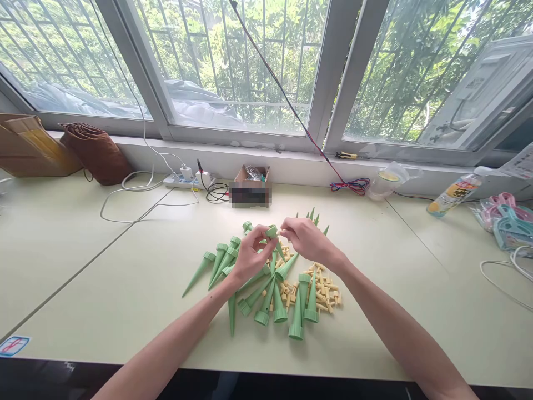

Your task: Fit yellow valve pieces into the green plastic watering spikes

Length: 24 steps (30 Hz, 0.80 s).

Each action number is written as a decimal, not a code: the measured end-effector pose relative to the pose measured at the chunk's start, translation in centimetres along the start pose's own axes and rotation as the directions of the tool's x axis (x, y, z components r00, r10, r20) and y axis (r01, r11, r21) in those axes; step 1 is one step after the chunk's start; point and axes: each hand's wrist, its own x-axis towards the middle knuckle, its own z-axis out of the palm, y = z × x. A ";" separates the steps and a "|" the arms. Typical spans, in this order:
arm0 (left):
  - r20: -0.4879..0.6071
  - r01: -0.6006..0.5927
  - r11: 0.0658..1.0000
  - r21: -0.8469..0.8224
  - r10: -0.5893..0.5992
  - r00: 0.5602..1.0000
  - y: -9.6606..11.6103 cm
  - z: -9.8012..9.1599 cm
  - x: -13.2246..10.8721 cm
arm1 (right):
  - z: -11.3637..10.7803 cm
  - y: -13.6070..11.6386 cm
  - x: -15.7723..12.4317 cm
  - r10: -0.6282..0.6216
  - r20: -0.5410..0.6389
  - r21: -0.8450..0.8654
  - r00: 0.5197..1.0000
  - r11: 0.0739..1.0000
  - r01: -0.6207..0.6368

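Both my hands are raised over a pile of green plastic cone spikes on the pale table. My left hand is closed round one green spike, its wide end up. My right hand pinches at that spike's wide end with thumb and forefinger; what the fingertips hold is too small to name. Several small yellow plastic pieces lie scattered under and to the right of the spikes.
A small cardboard box, a power strip with white and black cables, a brown bag and a carton line the window side. A taped cup, a bottle and pastel clips sit at right.
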 end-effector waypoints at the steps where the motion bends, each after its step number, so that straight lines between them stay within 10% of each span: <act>1: -0.002 -0.003 1.000 0.001 0.003 1.000 0.0 0.0 0.0 | 0.0 -0.1 0.0 0.007 0.007 -0.004 1.000 1.000 -0.007; 24: -0.066 -0.003 0.999 0.036 0.006 0.998 0.1 0.2 0.2 | 0.1 0.2 0.0 0.012 -0.013 0.076 1.000 0.997 -0.011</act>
